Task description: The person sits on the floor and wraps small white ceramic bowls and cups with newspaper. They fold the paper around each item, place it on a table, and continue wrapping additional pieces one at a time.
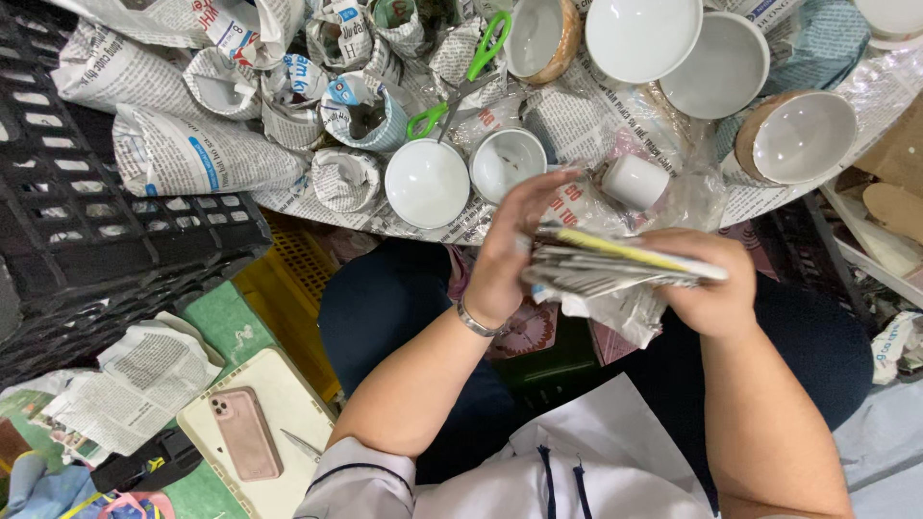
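Above the person's lap, a folded stack of newspaper sheets [615, 264] lies flat between both hands. The right hand [707, 288] grips it from the far edge, fingers curled under and closed on the stack, seemingly so the pile stays level. The left hand [514, 250] rests its fingers, nearly straight and spread a little, on the near end, touching the top sheet as if to peel one off.

On the newspaper-covered counter [567, 115] beyond, six white bowls sit open side up, two of them half-swathed in brown paper [796, 136]. One small white cup [635, 181] lies on its side just beyond the stack. One pair of green-handled scissors [461, 82] rests among roughly seven paper-wrapped bundles [207, 154], grouped to the left. Lower left, one pink phone [245, 432] lies face down on a cream board.
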